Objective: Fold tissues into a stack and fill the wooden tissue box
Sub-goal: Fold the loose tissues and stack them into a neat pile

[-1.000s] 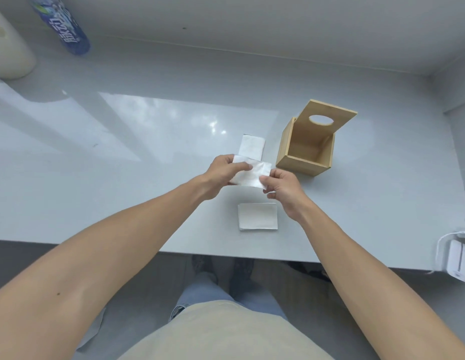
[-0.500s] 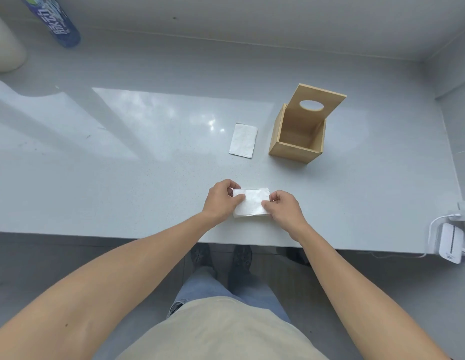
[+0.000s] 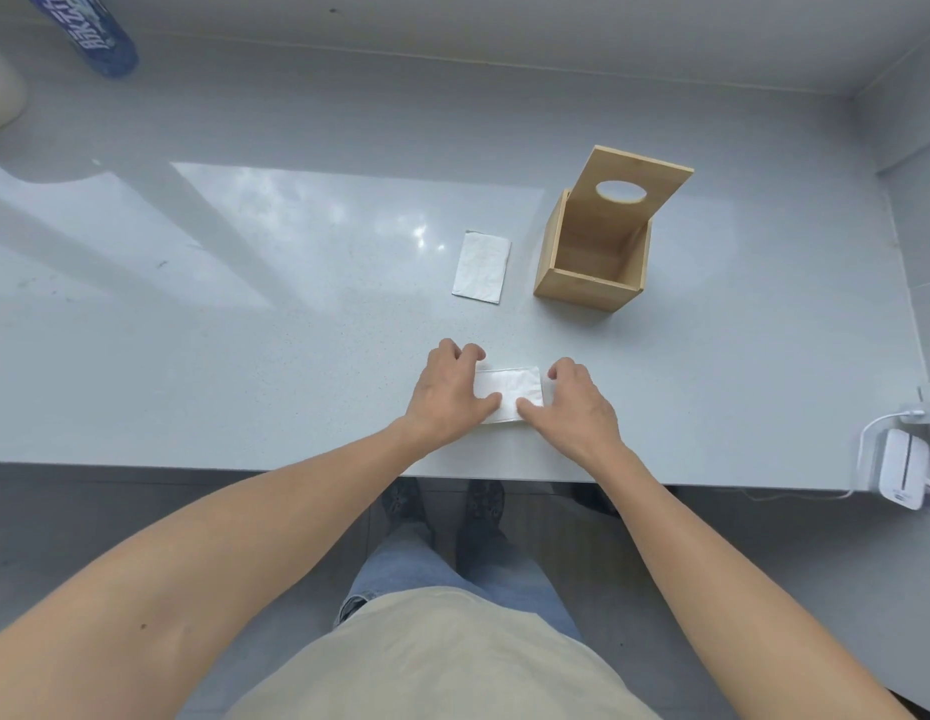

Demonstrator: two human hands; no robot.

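Near the counter's front edge, left hand (image 3: 448, 393) and right hand (image 3: 574, 405) seemingly flat on folded tissue (image 3: 509, 393)

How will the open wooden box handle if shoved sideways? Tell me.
The wooden box looks rigid and would probably slide on the glossy countertop. Its raised lid leans back, so weight sits high; a push up there might tip it. It looks empty, so likely light.
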